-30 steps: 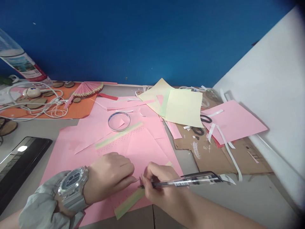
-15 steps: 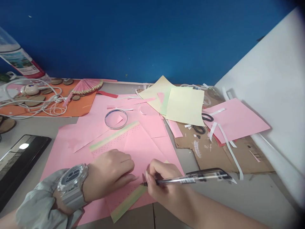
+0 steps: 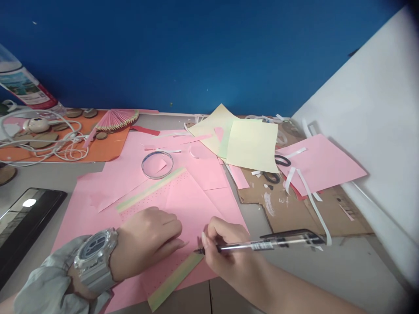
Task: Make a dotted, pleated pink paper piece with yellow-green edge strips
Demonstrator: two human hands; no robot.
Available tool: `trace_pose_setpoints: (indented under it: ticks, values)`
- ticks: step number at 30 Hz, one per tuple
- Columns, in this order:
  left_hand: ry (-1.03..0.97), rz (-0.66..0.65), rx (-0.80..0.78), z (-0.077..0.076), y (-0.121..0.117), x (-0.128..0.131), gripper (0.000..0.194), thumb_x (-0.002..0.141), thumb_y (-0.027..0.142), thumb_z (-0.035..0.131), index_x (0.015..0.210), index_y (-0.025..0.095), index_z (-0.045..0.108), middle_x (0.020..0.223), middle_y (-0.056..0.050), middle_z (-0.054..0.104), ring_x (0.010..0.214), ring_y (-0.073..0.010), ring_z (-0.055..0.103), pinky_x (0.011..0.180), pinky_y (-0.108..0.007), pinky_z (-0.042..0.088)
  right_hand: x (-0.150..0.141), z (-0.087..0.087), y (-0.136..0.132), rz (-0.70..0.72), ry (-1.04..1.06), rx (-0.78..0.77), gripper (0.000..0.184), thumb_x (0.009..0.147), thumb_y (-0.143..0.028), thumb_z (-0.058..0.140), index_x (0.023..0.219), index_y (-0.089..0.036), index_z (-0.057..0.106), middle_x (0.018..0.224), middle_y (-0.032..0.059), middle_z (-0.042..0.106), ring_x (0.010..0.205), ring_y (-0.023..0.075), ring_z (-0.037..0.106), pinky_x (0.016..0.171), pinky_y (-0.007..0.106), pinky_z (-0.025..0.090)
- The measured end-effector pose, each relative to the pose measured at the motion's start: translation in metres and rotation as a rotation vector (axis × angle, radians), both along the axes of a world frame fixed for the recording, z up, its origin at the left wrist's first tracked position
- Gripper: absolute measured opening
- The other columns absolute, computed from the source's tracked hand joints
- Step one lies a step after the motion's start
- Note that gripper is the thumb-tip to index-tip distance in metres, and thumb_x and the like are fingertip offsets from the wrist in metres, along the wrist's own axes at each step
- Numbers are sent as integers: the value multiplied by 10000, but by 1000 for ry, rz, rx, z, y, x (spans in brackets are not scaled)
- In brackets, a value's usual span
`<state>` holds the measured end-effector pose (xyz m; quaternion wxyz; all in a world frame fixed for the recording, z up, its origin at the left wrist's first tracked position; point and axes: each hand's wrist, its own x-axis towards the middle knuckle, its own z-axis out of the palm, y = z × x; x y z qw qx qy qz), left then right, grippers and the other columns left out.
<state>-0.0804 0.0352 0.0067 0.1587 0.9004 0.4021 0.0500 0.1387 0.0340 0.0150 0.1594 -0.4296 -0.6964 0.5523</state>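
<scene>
Lying beneath the left hand (image 3: 150, 244) and right hand (image 3: 231, 262): dotted pink paper sheet (image 3: 190, 200) with yellow-green banded edges. Transparent-barrelled pen with black clip (image 3: 262, 245) is pinched by the right hand, its tip set by the nearer band, right of the left hand. The left hand is curled; anything held beneath cannot be told.

Looking like a paper-craft corner, not revealing whether in a home, office or studio. Showing this through pink sheets (image 3: 196, 205) spread over a grey tabletop (image 3: 363, 270), pale yellow sheets (image 3: 252, 146) farther back, scissors (image 3: 284, 164) on cardboard (image 3: 294, 222) at right, and a pleated fan (image 3: 114, 119) at far left. Facing a blue wall (image 3: 209, 52) and meeting a white panel (image 3: 373, 96) at right.
</scene>
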Motion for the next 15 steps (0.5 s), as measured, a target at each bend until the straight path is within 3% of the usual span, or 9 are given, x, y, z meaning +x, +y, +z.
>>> trace_pose_setpoints:
  ticks: [4, 15]
  values:
    - [26, 26, 26, -1, -2, 0, 329, 941, 342, 382, 677, 187, 504, 594, 26, 536, 526, -137, 462, 538, -278, 296, -2, 3, 2, 59, -76, -33, 217, 883, -233, 425, 695, -223, 317, 655, -42, 455, 571, 106, 382, 533, 232, 316]
    - [66, 41, 6, -1, -2, 1, 346, 937, 378, 381, 680, 193, 519, 601, 22, 562, 533, -142, 484, 537, -280, 291, -1, 3, 3, 23, -55, 2, 215, 869, -215, 439, 684, -221, 331, 644, -39, 443, 589, 112, 410, 534, 225, 319]
